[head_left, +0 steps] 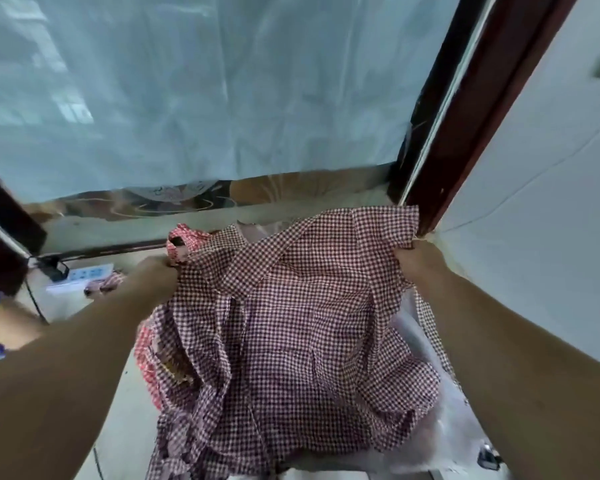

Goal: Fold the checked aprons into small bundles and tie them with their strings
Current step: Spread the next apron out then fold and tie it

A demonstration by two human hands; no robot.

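A dark red and white checked apron [291,323] hangs spread between my two hands, its lower part bunched in folds. My left hand [158,271] grips its upper left edge. My right hand [416,259] grips the upper right corner, close to the door frame. One of its strings [433,337] dangles down the right side. Brighter red checked aprons [184,242] lie behind and under the left side, partly hidden.
A dark wooden door frame [465,109] rises at the right beside a white wall [551,202]. A pale curtain [187,91] hangs ahead. A white power strip [89,273] with a black plug and cable lies on the floor at left. Clear plastic [440,427] lies under the apron.
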